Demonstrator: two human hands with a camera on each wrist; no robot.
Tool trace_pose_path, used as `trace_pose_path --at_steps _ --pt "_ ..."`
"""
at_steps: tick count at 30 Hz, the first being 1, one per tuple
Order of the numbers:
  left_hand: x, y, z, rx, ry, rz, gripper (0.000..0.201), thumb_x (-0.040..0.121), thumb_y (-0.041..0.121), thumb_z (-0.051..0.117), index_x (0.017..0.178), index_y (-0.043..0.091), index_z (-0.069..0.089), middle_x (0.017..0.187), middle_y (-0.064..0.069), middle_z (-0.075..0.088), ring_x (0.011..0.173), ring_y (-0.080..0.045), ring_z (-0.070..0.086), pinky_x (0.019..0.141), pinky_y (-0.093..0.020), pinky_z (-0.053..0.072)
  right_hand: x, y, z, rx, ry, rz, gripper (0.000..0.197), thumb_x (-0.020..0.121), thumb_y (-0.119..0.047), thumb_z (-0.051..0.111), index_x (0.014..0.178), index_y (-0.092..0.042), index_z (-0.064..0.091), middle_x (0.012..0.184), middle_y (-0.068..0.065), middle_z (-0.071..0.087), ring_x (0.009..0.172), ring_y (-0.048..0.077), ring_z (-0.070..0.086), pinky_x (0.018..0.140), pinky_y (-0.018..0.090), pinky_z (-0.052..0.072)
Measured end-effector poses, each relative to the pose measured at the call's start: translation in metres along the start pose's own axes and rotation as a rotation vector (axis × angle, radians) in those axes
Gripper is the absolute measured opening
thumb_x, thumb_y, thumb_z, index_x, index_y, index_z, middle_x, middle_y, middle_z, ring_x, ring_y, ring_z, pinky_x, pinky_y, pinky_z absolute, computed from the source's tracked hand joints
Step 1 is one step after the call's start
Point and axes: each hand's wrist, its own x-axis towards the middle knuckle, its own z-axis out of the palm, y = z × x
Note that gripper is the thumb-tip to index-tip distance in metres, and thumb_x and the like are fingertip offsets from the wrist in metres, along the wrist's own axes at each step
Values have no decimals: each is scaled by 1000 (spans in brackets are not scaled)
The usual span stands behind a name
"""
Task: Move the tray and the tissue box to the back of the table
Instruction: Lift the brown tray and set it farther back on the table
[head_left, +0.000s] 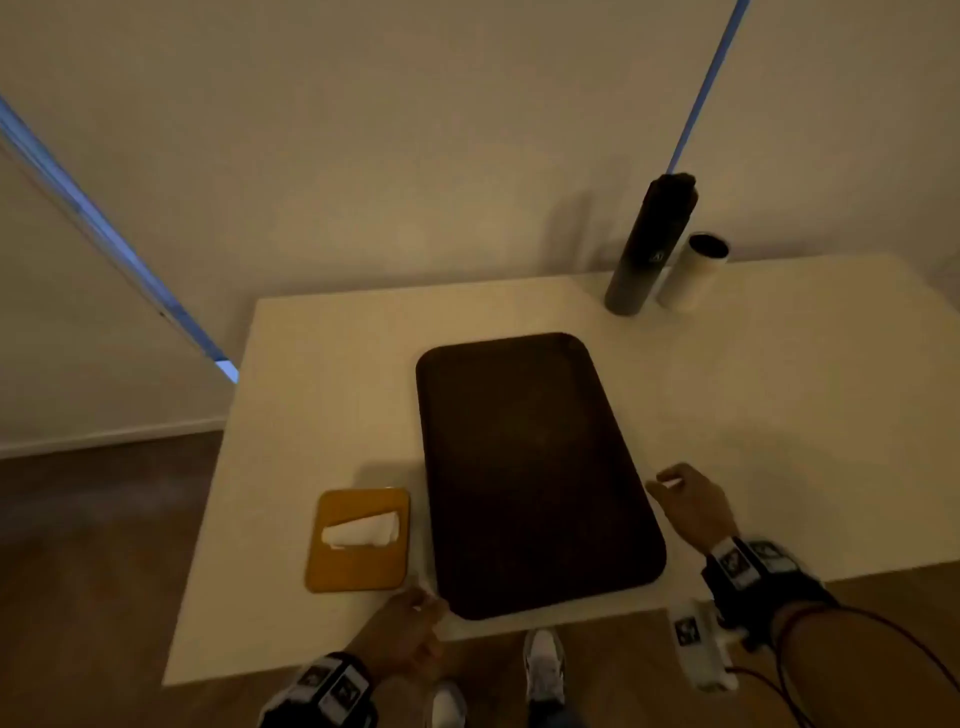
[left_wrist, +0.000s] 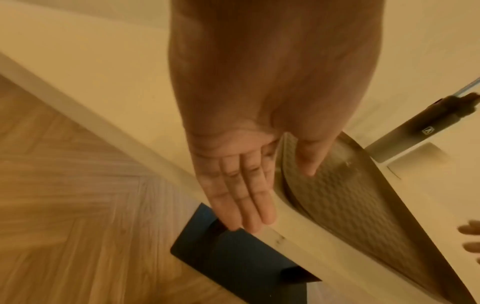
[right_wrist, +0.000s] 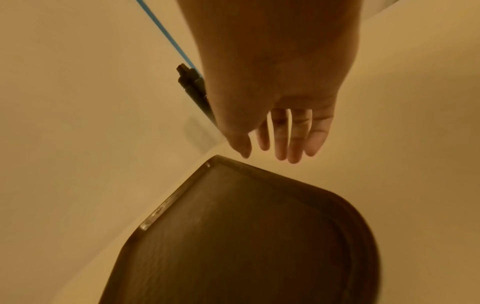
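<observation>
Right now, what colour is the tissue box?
Mustard yellow tissue box, white tissue poking out; clearest in the head view.

The tray (right_wrist: 246, 246) is cut off by the lower edge in the right wrist view; the black bottle (right_wrist: 194, 88) is half hidden behind the right hand (right_wrist: 272, 92); whether the left hand (head_left: 405, 629) touches the tray cannot be told.
</observation>
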Motion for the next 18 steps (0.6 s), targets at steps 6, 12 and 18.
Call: trace_pose_path --at_steps 6,12,18 --pt "18 14 21 -115 135 -26 17 95 22 47 104 8 50 74 -15 65 60 -23 62 52 -27 48 57 -11 12 -86 -151 -12 28 86 -39 61 105 -19 57 90 9 68 80 26 67 65 29 43" --pt "33 33 32 -147 216 -23 10 96 14 42 96 12 51 75 -17 66 64 -25 62 61 -34 52 88 -19 11 -118 -138 -33 20 85 -24 61 100 -11 58 82 9 67 73 23 64 59 28 44" --pt "45 69 31 -144 317 52 14 98 11 40 95 14 53 70 -14 62 61 -22 60 61 -36 54 122 -22 -6 -121 -110 4 27 84 -28 61 105 -12 54 103 12 63 85 27 58 70 30 41"
